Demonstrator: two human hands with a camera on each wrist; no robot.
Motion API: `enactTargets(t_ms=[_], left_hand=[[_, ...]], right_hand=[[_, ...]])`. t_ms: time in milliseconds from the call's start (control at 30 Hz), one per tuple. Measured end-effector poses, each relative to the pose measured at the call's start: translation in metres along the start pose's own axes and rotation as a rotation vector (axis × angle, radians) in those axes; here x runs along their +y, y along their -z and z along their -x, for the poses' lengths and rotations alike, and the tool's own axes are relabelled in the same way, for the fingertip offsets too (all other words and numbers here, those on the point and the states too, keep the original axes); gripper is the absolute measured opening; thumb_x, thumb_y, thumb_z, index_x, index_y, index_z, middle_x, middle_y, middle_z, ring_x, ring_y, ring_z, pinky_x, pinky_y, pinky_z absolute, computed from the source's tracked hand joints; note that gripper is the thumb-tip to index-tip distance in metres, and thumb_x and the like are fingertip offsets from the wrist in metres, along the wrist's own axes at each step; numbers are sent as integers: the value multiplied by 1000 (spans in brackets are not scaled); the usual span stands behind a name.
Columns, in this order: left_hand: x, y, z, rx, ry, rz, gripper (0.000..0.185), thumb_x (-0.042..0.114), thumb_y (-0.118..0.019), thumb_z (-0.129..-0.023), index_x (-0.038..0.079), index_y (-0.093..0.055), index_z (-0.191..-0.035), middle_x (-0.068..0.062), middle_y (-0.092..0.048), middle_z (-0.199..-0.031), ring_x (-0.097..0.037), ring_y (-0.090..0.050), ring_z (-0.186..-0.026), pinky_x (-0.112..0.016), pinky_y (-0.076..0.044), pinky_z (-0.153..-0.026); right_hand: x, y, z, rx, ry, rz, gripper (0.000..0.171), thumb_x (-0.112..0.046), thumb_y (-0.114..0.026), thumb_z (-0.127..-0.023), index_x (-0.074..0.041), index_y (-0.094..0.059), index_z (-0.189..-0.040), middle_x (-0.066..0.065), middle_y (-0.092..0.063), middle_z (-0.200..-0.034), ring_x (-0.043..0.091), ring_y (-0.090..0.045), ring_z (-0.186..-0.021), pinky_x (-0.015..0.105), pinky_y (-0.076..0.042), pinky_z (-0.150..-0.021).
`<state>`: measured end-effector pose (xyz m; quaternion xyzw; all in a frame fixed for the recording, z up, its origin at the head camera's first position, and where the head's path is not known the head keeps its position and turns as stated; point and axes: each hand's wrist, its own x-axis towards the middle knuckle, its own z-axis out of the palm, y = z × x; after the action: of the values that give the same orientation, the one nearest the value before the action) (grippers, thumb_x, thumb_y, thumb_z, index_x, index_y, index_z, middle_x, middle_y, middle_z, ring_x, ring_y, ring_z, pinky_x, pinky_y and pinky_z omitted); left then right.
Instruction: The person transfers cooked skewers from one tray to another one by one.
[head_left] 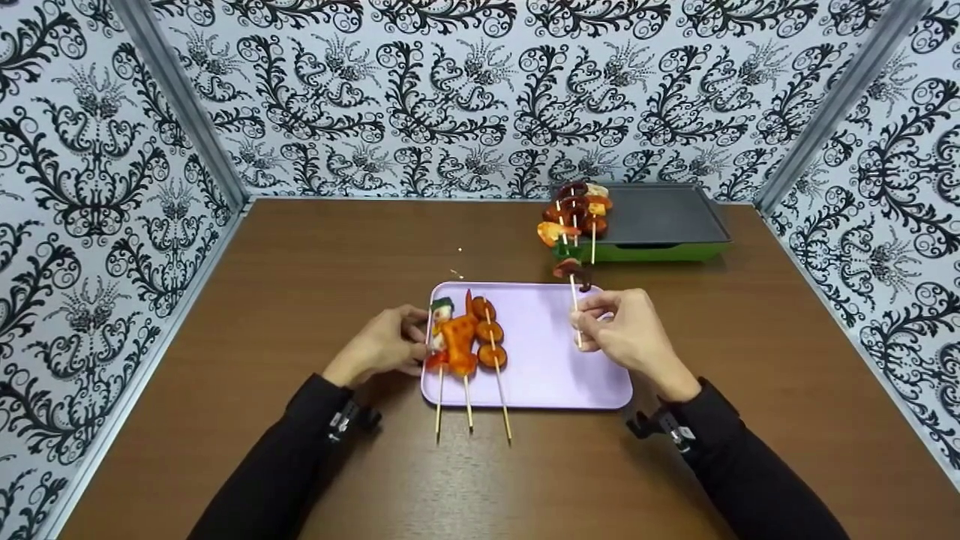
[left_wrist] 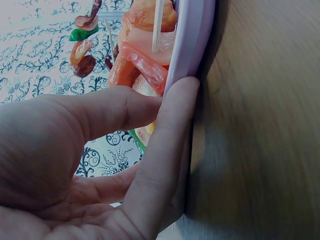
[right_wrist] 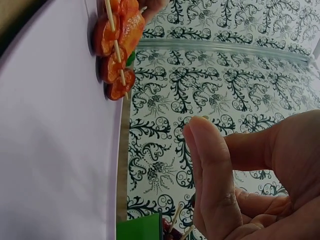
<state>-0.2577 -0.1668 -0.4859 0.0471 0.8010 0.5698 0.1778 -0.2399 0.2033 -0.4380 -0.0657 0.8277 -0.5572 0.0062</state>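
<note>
My left hand (head_left: 386,341) pinches the left rim of a lilac tray (head_left: 540,382). Its thumb and index finger meet at that rim in the left wrist view. Three skewers lie on the tray's left side: a mixed one (head_left: 437,360), one with an orange-glazed piece (head_left: 459,345) and one with round brown slices (head_left: 491,331). Their sticks overhang the near edge. Above the tray's right part, my right hand (head_left: 626,330) pinches the stick of a raised skewer (head_left: 568,253) bearing orange, green and brown pieces. In the right wrist view, the fingers mostly hide that stick.
Behind the tray, toward the right, stands a green grill (head_left: 667,253) with a dark flat plate (head_left: 652,214). Other skewers (head_left: 596,210) lie on its left end. Small crumbs (head_left: 455,272) dot the brown table (head_left: 322,255). Patterned walls (head_left: 480,97) enclose the back and sides.
</note>
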Motion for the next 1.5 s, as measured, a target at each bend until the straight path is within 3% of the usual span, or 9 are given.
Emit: enactTargets(t_ms=[633,933,1233,1500], left_hand=[[0,1,-1,-9,4,2,64,-10,-73,-85,-1,-51,-144,-20,-60,-105,-30,-71,-78,-43,-69,-67],[1,2,1,-2,4,-11,64,-8,-74,-85,1,-52,-144,-20,-61,-106,-30,-71,-78,-42,-69,-66],[0,1,1,-3,11,-5,64,-9,-74,-85,1,-52,-145,-20,-61,-106,-31,-71,-79,-43,-69,-67],[0,1,-1,-5,19,8,65,-10,-74,-86,0,-51,-146,-21,-60,-109,-32,-72,-78,-43,-69,-68]], right_hand=[[5,-22,18,-93,-37,-9,5,-3,-76,-93,2,-75,-95,19,-73,-82,26,-74,-64,44,-68,-59],[8,-30,29,-135,-56,39,7,-5,-77,-93,0,-75,-98,10,-71,-84,24,-74,-62,40,-67,-57],[13,-40,39,-192,-42,56,10,-7,-77,-93,2,-76,-97,10,-70,-83,20,-72,-60,36,-67,-55],[16,-44,46,-265,-50,0,11,-3,-76,-92,7,-73,-97,12,-67,-81,21,-72,-61,38,-67,-57]])
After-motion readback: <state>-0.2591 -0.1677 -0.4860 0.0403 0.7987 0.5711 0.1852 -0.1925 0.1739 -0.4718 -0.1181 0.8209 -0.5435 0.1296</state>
